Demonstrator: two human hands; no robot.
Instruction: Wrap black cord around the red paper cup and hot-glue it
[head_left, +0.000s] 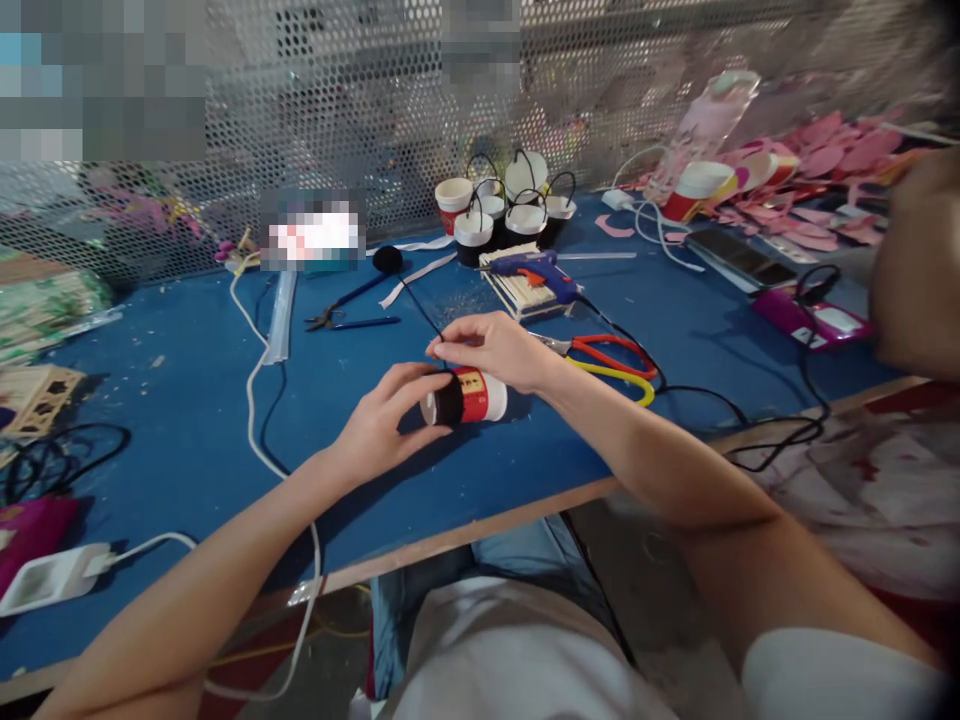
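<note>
A paper cup (480,396), red and white with a black band around one end, lies on its side just above the blue table. My left hand (386,418) grips its banded end between thumb and fingers. Above the cup, my right hand (491,348) pinches a thin black cord (421,308). That cord stretches from a round black bundle (388,261) down to the cup's black band. Beyond my right hand are scissors (615,355) with red and yellow handles and a blue glue gun (536,272) resting on a stack of pale sticks (517,292).
Several small cups (525,217) with black loop handles stand at the back. Blue-handled pliers (352,300) lie left of the glue gun. A white cable (255,400) crosses the table on the left. Pink scraps (832,160) and a phone (739,257) are at right, near another person's arm.
</note>
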